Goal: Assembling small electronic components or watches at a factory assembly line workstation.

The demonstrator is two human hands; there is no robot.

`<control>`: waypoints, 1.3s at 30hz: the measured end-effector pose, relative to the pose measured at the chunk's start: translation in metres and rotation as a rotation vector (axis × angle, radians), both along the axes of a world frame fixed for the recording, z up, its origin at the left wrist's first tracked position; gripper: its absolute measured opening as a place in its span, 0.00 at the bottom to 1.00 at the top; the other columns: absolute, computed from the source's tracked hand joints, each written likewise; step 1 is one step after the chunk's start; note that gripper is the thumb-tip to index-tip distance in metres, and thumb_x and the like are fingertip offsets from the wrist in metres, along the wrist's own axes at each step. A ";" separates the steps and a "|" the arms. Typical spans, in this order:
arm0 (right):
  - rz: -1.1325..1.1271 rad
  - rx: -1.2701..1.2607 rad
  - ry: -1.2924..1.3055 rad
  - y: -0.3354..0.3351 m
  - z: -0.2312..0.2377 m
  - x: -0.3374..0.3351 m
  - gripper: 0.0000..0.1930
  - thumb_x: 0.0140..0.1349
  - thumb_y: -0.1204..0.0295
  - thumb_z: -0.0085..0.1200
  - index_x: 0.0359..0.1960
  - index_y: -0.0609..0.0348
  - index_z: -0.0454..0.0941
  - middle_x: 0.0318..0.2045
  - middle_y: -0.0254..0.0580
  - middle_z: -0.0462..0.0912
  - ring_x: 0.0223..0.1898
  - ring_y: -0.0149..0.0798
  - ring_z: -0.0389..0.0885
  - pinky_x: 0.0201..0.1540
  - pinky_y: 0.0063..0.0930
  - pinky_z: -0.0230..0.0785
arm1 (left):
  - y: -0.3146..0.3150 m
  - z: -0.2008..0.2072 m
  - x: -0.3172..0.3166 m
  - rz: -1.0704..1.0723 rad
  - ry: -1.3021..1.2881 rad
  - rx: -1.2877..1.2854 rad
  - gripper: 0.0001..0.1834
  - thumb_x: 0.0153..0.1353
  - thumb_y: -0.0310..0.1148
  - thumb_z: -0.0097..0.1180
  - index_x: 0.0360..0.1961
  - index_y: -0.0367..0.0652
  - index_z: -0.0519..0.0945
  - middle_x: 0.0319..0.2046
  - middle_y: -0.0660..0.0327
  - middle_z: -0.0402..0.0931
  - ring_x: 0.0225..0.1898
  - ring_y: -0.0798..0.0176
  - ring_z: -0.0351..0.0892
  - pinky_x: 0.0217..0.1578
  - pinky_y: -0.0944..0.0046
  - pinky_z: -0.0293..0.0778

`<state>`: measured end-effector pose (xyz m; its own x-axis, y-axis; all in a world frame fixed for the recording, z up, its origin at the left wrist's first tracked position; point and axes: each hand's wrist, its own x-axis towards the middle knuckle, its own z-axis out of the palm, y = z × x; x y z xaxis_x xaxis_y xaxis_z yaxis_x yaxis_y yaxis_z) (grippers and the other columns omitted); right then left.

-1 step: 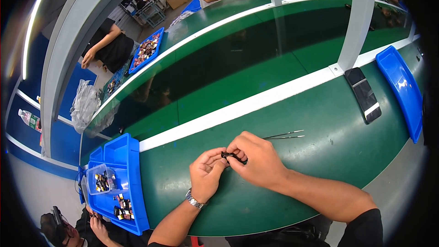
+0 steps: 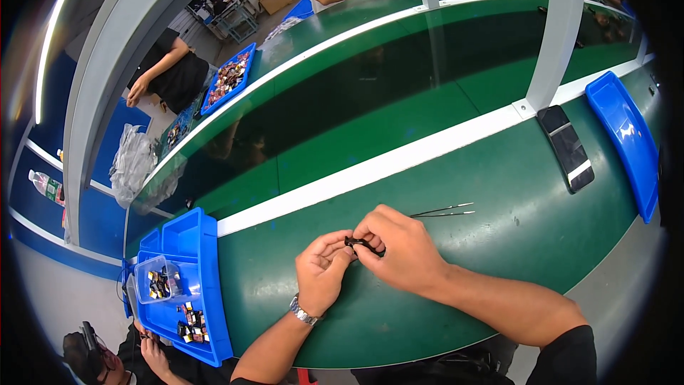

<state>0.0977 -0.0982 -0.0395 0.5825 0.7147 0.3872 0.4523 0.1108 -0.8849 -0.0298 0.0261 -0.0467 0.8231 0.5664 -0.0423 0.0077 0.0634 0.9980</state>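
Observation:
A small, dark, narrow part [image 2: 367, 245] is held between my two hands above the green work surface. My left hand [image 2: 320, 271], with a metal-band watch [image 2: 304, 311] at its wrist, pinches the part's left end between thumb and fingers. From the right, my right hand [image 2: 401, 251] closes its thumb and fingertips on the same part. The fingers cover much of it, so its exact kind cannot be made out. Just beyond my right hand lie thin metal tweezers [image 2: 447, 210], tips pointing right, partly hidden by that hand.
At left, a blue divided tray [image 2: 219, 299] holds a clear plastic box [image 2: 146, 292] and several small parts. A black phone [image 2: 566, 148] and another blue tray [image 2: 618, 135] lie at right. Beyond a white rail [image 2: 370, 169] runs a green belt [image 2: 456, 110]. Other people sit around.

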 end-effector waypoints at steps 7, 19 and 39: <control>0.004 -0.011 -0.049 0.000 0.002 -0.004 0.09 0.54 0.81 0.64 0.34 0.63 0.76 0.31 0.41 0.78 0.29 0.35 0.84 0.32 0.25 0.78 | -0.002 -0.002 -0.001 0.047 0.005 0.097 0.12 0.65 0.16 0.52 0.49 0.26 0.77 0.44 0.52 0.83 0.45 0.66 0.84 0.47 0.69 0.79; 0.330 -0.015 0.164 -0.001 -0.002 0.004 0.18 0.56 0.83 0.61 0.49 0.64 0.78 0.44 0.45 0.78 0.41 0.37 0.83 0.49 0.30 0.82 | -0.002 0.003 -0.002 0.060 0.081 0.192 0.13 0.66 0.17 0.51 0.51 0.26 0.77 0.45 0.53 0.83 0.46 0.66 0.84 0.48 0.68 0.79; 0.324 -0.067 0.184 -0.001 -0.001 0.006 0.20 0.54 0.83 0.65 0.50 0.63 0.80 0.45 0.44 0.79 0.42 0.36 0.83 0.47 0.29 0.84 | -0.001 -0.001 -0.003 0.060 0.042 0.138 0.13 0.67 0.18 0.50 0.51 0.26 0.77 0.44 0.53 0.83 0.45 0.65 0.84 0.47 0.68 0.79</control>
